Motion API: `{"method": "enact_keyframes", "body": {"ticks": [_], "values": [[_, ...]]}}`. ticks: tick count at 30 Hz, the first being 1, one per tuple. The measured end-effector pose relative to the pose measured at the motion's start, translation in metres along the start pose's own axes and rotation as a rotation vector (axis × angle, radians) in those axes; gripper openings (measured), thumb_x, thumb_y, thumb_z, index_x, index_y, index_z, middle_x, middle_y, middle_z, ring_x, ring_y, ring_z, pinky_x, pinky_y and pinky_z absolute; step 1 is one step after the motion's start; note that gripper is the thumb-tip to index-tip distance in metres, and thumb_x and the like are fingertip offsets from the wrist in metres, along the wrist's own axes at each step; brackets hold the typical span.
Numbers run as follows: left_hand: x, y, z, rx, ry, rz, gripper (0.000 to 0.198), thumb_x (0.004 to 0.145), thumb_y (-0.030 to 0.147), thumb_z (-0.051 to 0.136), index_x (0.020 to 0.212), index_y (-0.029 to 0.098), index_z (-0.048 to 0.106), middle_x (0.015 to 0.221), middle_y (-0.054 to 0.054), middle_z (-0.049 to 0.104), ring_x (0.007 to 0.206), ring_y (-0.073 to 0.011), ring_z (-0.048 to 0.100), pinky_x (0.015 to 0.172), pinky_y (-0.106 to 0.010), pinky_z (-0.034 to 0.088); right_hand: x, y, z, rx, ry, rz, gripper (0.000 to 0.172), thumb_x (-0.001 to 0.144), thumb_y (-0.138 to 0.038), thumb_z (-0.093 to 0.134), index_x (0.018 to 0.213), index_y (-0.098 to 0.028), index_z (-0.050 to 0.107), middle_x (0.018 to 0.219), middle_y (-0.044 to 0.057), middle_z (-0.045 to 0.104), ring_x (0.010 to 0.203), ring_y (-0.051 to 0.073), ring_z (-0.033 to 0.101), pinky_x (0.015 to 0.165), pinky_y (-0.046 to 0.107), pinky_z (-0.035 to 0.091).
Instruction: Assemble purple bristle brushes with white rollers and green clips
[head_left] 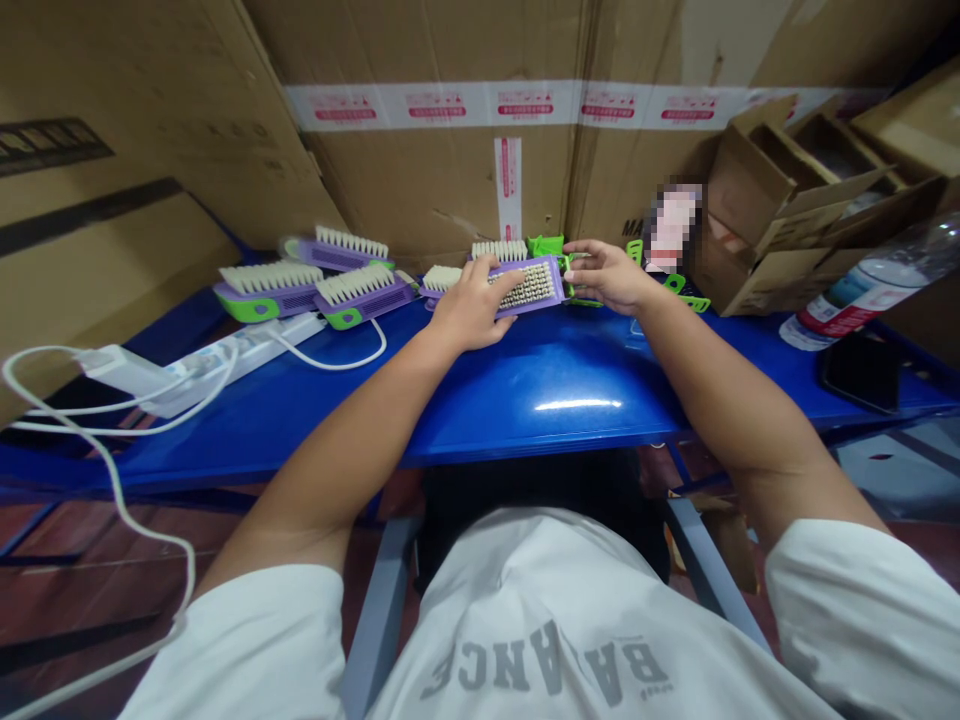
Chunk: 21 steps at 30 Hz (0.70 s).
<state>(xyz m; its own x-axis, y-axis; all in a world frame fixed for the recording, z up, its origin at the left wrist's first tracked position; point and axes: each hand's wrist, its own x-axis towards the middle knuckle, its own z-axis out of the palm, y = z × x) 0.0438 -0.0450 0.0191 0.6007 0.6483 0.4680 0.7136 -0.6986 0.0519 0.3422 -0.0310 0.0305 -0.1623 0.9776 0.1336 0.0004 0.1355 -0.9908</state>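
My left hand point(474, 305) is closed round a purple scrub brush point(531, 288), its pale bristles facing me. At the brush's right end, my right hand point(609, 275) pinches a green plastic piece point(568, 278), mostly hidden by the fingers. I cannot tell whether that piece is joined to the brush. Just behind are another white-bristled brush point(499, 250) and a green plastic part point(546, 245). A further brush point(441, 280) lies left of my left hand, partly covered by it.
Several purple-and-green brushes point(270, 290) lie at the left, bristles up, near a white power strip point(225, 360) with cables. Loose green parts point(686, 293) lie right of my right hand. Cardboard boxes point(780, 200), a bottle point(855, 300) and a black phone point(861, 372) occupy the blue table's point(480, 400) right side.
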Motion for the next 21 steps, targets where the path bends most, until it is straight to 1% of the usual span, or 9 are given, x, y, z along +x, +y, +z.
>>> {"method": "enact_keyframes", "body": {"ticks": [4, 10, 13, 21], "values": [[0.0001, -0.0004, 0.0005, -0.011, -0.007, -0.002, 0.072, 0.093, 0.024, 0.081, 0.161, 0.029, 0.057, 0.163, -0.018, 0.05, 0.151, -0.042, 0.055, 0.124, -0.06, 0.054, 0.0012, 0.0016, -0.0012, -0.014, 0.006, -0.003, 0.06, 0.072, -0.009, 0.096, 0.123, -0.024, 0.067, 0.096, -0.001, 0.073, 0.088, 0.018, 0.074, 0.083, 0.037, 0.069], [0.0002, 0.0013, -0.0011, -0.007, -0.012, -0.006, 0.073, 0.093, 0.024, 0.083, 0.161, 0.029, 0.057, 0.163, -0.018, 0.05, 0.153, -0.0422, 0.054, 0.124, -0.059, 0.055, 0.0, 0.0007, 0.0008, -0.001, 0.01, 0.004, 0.058, 0.072, -0.009, 0.095, 0.122, -0.025, 0.067, 0.094, -0.003, 0.071, 0.086, 0.016, 0.073, 0.079, 0.033, 0.068], [0.0, 0.0015, -0.0016, -0.005, -0.016, -0.01, 0.072, 0.094, 0.024, 0.082, 0.161, 0.028, 0.057, 0.163, -0.019, 0.05, 0.153, -0.0425, 0.055, 0.124, -0.059, 0.055, -0.0002, 0.0007, 0.0009, -0.003, 0.002, -0.004, 0.058, 0.072, -0.011, 0.096, 0.121, -0.025, 0.067, 0.093, -0.003, 0.07, 0.086, 0.016, 0.073, 0.077, 0.033, 0.069], [0.0002, 0.0, -0.001, -0.016, -0.009, -0.003, 0.071, 0.095, 0.025, 0.08, 0.161, 0.029, 0.057, 0.163, -0.017, 0.05, 0.152, -0.0421, 0.054, 0.125, -0.059, 0.054, 0.0016, 0.0032, -0.0009, -0.021, -0.003, -0.011, 0.058, 0.073, -0.012, 0.095, 0.121, -0.026, 0.066, 0.094, -0.004, 0.07, 0.087, 0.017, 0.074, 0.082, 0.037, 0.071]]}}
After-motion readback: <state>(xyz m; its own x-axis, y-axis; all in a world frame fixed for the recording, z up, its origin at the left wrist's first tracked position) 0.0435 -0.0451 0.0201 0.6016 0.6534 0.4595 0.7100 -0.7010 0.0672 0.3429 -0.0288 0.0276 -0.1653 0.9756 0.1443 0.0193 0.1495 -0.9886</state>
